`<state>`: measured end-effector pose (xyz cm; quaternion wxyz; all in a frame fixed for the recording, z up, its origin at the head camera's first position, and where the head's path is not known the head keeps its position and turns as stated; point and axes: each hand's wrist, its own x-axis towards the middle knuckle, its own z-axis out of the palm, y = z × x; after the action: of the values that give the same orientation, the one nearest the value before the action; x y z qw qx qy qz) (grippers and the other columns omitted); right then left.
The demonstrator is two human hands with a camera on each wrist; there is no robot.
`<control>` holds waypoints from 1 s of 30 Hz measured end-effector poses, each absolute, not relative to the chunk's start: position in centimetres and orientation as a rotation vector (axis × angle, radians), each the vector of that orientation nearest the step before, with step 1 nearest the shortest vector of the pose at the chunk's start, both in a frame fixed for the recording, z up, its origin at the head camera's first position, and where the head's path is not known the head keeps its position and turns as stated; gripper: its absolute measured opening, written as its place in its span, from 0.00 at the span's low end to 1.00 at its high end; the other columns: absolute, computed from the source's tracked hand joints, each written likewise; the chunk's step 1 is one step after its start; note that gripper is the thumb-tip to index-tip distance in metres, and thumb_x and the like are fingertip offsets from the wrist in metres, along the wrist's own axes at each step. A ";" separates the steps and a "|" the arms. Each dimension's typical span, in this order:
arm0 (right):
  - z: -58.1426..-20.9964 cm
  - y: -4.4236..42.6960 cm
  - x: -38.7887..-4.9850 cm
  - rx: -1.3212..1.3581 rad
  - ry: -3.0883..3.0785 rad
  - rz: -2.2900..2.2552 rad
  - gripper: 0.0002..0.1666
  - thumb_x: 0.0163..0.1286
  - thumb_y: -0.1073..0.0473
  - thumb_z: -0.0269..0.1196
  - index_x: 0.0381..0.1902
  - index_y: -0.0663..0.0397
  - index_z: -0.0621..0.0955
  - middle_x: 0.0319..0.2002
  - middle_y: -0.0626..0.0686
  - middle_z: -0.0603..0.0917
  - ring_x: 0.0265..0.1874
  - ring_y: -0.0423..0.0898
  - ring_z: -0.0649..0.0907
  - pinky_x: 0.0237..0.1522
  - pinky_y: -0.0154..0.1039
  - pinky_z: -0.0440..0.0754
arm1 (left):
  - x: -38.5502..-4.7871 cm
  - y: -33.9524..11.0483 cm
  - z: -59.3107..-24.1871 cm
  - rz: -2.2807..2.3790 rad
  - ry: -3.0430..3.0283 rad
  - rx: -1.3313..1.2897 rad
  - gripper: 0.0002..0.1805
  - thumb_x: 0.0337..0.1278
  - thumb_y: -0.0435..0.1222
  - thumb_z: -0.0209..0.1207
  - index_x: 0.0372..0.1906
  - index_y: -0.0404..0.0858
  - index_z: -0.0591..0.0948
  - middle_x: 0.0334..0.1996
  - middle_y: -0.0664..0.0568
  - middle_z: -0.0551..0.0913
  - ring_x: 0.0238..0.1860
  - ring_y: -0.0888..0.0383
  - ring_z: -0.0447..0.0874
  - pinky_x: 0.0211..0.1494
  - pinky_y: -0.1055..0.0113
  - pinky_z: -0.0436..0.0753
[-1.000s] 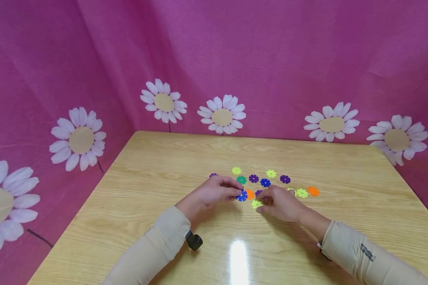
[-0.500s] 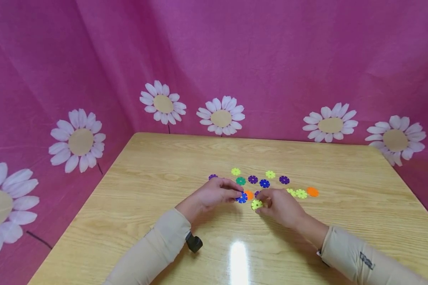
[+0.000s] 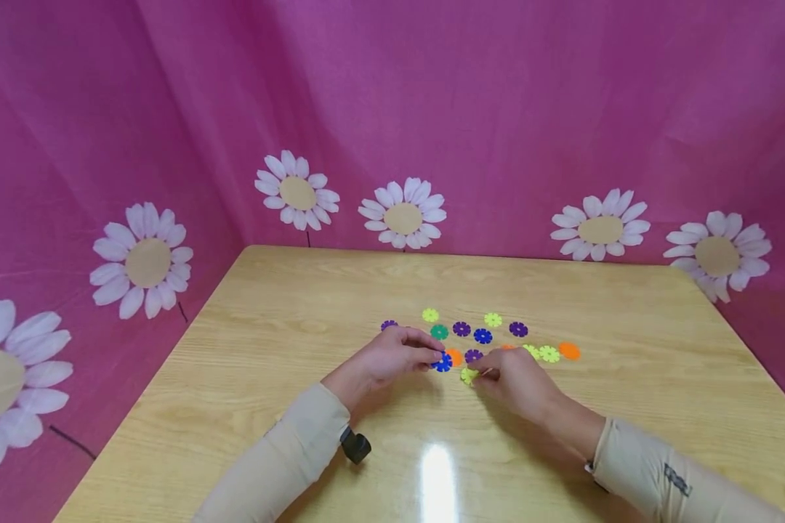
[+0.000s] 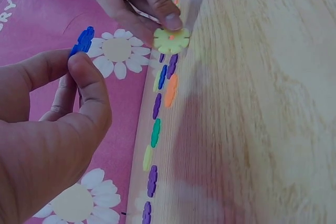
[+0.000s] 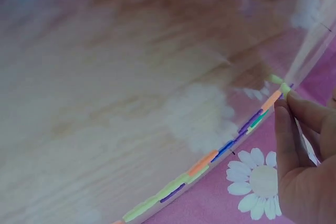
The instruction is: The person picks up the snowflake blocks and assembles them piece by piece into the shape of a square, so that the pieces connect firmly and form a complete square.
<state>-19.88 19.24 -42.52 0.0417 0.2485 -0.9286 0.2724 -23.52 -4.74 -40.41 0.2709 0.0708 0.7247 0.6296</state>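
Note:
My left hand (image 3: 392,359) pinches a blue notched plastic disc (image 3: 443,362) between thumb and fingers, and in the left wrist view this blue disc (image 4: 82,41) stands up clear of the tabletop. To its right, my right hand (image 3: 520,381) pinches a yellow-green notched disc (image 3: 467,375) by its edge. That yellow-green disc (image 4: 171,41) faces the left wrist camera, apart from the blue one. Just behind the hands lie an orange disc (image 3: 456,357) and a purple disc (image 3: 473,356). My right fingers partly hide another orange disc (image 3: 508,347).
Several more discs lie flat on the wooden table (image 3: 301,290): a green disc (image 3: 439,332), a blue disc (image 3: 482,335), and purple and yellow-green ones. An orange disc (image 3: 569,351) marks the right end. A pink flowered cloth (image 3: 497,109) hangs behind the table.
The yellow-green disc has turned a little in my right fingers. More of the purple disc beside that hand shows now. My left hand keeps its hold, and the view has shifted slightly.

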 end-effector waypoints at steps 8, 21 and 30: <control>-41.2 19.9 -19.8 0.705 -2.708 1.100 0.11 0.57 0.71 0.73 0.38 0.56 0.90 0.34 0.50 0.91 0.33 0.43 0.90 0.34 0.29 0.86 | -23.8 -4.6 -40.4 1.716 1.940 0.216 0.10 0.66 0.32 0.61 0.49 0.34 0.84 0.46 0.47 0.86 0.41 0.59 0.83 0.57 0.59 0.84; -40.4 20.2 -19.0 0.713 -2.606 1.159 0.11 0.55 0.69 0.74 0.37 0.53 0.91 0.31 0.46 0.90 0.31 0.36 0.88 0.33 0.27 0.85 | -23.6 -4.5 -40.4 1.705 1.979 0.213 0.10 0.65 0.32 0.62 0.48 0.36 0.85 0.45 0.48 0.86 0.40 0.60 0.83 0.55 0.60 0.84; -40.3 20.0 -18.4 0.819 -2.516 1.207 0.13 0.54 0.72 0.74 0.36 0.52 0.91 0.32 0.46 0.91 0.30 0.35 0.88 0.31 0.30 0.86 | -23.4 -4.3 -40.7 1.711 1.974 0.227 0.11 0.64 0.33 0.64 0.49 0.36 0.85 0.45 0.48 0.85 0.41 0.58 0.83 0.56 0.59 0.84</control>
<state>-18.42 19.95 -40.35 0.1163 0.2797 -0.8592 0.4123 -23.35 -4.34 -40.71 0.2566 0.0837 0.7276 0.6307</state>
